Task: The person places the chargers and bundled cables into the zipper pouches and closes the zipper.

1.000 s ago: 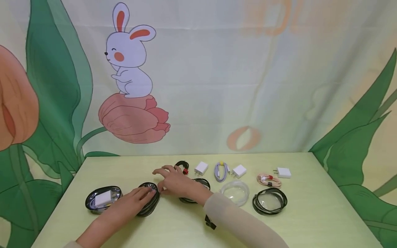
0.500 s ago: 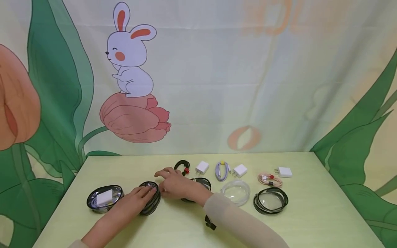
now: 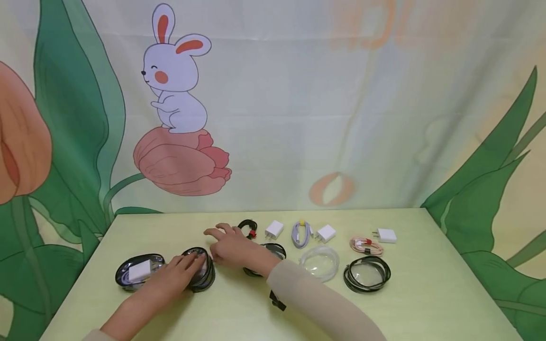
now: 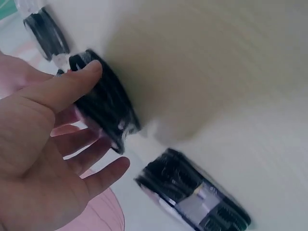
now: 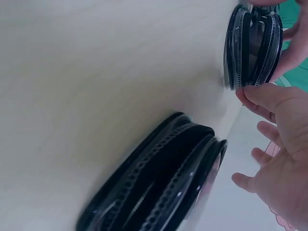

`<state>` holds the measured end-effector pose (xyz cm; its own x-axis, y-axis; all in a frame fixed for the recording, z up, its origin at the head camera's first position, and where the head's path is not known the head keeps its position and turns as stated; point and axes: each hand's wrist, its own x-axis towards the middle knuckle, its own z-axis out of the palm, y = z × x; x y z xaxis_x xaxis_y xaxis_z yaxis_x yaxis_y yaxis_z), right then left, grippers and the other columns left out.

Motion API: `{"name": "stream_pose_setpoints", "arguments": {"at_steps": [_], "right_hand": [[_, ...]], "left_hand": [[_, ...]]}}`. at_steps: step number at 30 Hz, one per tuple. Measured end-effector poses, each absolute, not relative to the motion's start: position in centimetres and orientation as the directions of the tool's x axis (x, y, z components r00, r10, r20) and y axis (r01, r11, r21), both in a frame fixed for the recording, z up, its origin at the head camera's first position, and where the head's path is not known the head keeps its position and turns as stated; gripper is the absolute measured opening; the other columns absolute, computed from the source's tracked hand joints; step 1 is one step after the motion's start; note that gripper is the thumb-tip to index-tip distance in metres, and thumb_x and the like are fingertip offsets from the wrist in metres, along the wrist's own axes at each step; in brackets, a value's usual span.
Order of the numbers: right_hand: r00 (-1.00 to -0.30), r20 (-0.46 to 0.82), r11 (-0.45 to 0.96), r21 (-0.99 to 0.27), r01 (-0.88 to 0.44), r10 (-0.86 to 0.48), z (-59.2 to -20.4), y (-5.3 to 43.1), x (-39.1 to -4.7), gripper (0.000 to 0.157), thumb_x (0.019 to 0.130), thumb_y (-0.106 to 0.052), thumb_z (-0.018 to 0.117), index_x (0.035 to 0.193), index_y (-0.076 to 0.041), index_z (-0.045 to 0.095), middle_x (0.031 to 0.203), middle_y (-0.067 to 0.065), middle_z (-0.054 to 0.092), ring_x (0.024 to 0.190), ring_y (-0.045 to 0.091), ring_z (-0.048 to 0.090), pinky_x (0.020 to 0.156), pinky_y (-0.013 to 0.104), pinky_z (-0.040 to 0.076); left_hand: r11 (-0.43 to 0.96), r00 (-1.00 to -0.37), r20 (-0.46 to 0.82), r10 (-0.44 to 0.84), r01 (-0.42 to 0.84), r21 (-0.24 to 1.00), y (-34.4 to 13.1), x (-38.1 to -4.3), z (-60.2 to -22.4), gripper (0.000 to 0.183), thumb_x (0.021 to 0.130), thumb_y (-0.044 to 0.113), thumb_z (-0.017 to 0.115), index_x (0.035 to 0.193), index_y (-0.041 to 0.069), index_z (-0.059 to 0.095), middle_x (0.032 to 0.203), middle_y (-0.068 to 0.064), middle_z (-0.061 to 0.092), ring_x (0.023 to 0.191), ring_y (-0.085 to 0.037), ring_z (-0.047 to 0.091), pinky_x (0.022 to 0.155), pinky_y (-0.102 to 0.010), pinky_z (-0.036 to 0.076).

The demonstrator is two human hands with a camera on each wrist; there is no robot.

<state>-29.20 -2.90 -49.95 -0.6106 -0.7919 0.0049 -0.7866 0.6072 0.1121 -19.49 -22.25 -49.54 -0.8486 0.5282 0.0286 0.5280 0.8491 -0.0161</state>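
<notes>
A clear, black-edged zip pouch (image 3: 206, 280) stands near the left middle of the table. My left hand (image 3: 178, 271) grips it, with the thumb (image 4: 79, 82) along one side and the fingers round the other. My right hand (image 3: 232, 248) pinches the pouch's near end between thumb and forefinger in the right wrist view; the other fingers (image 5: 245, 182) are spread. Whether a zip pull lies between those fingertips cannot be made out. To the left, a second black-edged pouch (image 3: 124, 279) holds a white charger plug (image 3: 140, 271) and a coiled pale cable.
Along the back lie a black cable (image 3: 246, 226), a lilac cable (image 3: 301, 235), a pink cable (image 3: 367, 247) and white charger plugs (image 3: 274, 230). More round pouches stand in front: one black (image 3: 277, 249) partly behind my right forearm, one white-edged (image 3: 334, 265), one black (image 3: 367, 286).
The head view has shifted slightly. The gripped pouch has tilted and turned a little under my left hand. My right hand has edged left with it.
</notes>
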Motion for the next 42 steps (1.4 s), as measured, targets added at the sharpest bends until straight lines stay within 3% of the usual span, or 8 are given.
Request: {"name": "stream_pose_setpoints", "arguments": {"at_steps": [4,9,12,15,24,30,37,42], "right_hand": [[-0.61,-0.038,0.598,0.156,-0.786,-0.792,-50.0,-3.9,-29.6,0.02,0.104,-0.033,0.058,0.114,-0.027,0.074,0.164,-0.007,0.03,0.151,0.027,0.026,0.113,0.053,0.04],[-0.637,-0.117,0.622,0.145,-0.77,-0.762,-50.5,-4.2,-29.6,0.032,0.11,-0.031,0.045,0.133,-0.021,0.063,0.166,-0.005,0.027,0.154,0.025,0.02,0.118,0.05,0.033],[-0.634,-0.128,0.62,0.135,-0.773,-0.763,-50.7,-4.0,-29.5,0.033,0.111,-0.03,0.041,0.137,-0.018,0.058,0.165,0.001,0.031,0.154,0.027,0.022,0.119,0.05,0.031],[-0.618,-0.094,0.606,0.13,-0.785,-0.78,-50.8,-3.8,-29.4,0.028,0.109,-0.031,0.045,0.131,-0.02,0.06,0.164,0.003,0.034,0.153,0.031,0.024,0.117,0.052,0.034],[-0.547,-0.015,0.545,0.062,-0.836,-0.837,-51.4,-2.3,-28.9,0.015,0.107,-0.035,0.053,0.108,-0.033,0.068,0.166,-0.006,0.023,0.151,0.035,0.024,0.109,0.053,0.042],[-0.525,-0.004,0.525,-0.015,-0.851,-0.851,-50.7,-1.6,-28.3,0.014,0.105,-0.03,0.057,0.095,-0.031,0.066,0.166,-0.006,0.024,0.15,0.033,0.025,0.108,0.055,0.041],[-0.487,-0.004,0.486,-0.081,-0.87,-0.873,-50.4,-1.4,-27.7,0.011,0.102,-0.026,0.064,0.091,-0.026,0.069,0.166,0.0,0.023,0.148,0.035,0.028,0.11,0.054,0.04],[-0.522,0.019,0.52,-0.064,-0.852,-0.853,-50.7,-1.2,-27.2,0.014,0.1,-0.025,0.065,0.087,-0.029,0.068,0.165,0.0,0.025,0.147,0.035,0.028,0.108,0.055,0.042]], "left_hand": [[0.839,-0.836,0.067,0.544,0.544,-0.02,-23.0,-19.4,-49.2,0.069,0.08,0.025,0.086,0.139,0.004,0.057,0.138,-0.022,0.054,0.12,-0.043,0.054,0.084,-0.064,0.053],[0.759,-0.75,0.118,0.65,0.649,-0.054,-24.0,-19.5,-49.2,0.073,0.08,0.019,0.087,0.144,0.005,0.054,0.147,-0.021,0.05,0.133,-0.043,0.048,0.096,-0.06,0.051],[0.715,-0.707,0.123,0.697,0.698,-0.038,-24.6,-19.6,-49.6,0.072,0.083,0.01,0.083,0.147,0.003,0.051,0.151,-0.019,0.049,0.135,-0.041,0.049,0.101,-0.053,0.05],[0.707,-0.7,0.127,0.703,0.707,-0.018,-24.9,-19.7,-50.2,0.072,0.084,0.005,0.081,0.148,0.002,0.05,0.151,-0.019,0.048,0.132,-0.039,0.052,0.099,-0.05,0.052],[0.757,-0.752,0.083,0.653,0.653,-0.039,-24.3,-19.4,-51.0,0.069,0.089,0.021,0.079,0.149,0.004,0.05,0.151,-0.018,0.049,0.133,-0.038,0.051,0.102,-0.052,0.049],[0.797,-0.795,0.062,0.604,0.6,-0.069,-23.8,-19.4,-50.2,0.067,0.09,0.023,0.077,0.149,0.004,0.05,0.153,-0.016,0.048,0.136,-0.036,0.049,0.104,-0.052,0.047],[0.836,-0.835,0.054,0.547,0.542,-0.085,-23.2,-19.6,-50.3,0.068,0.091,0.03,0.075,0.15,0.005,0.05,0.153,-0.016,0.048,0.136,-0.038,0.049,0.102,-0.056,0.048],[0.835,-0.832,0.077,0.549,0.545,-0.077,-23.1,-19.8,-50.6,0.07,0.088,0.032,0.078,0.148,0.005,0.052,0.15,-0.016,0.05,0.132,-0.039,0.052,0.1,-0.058,0.048]]}}
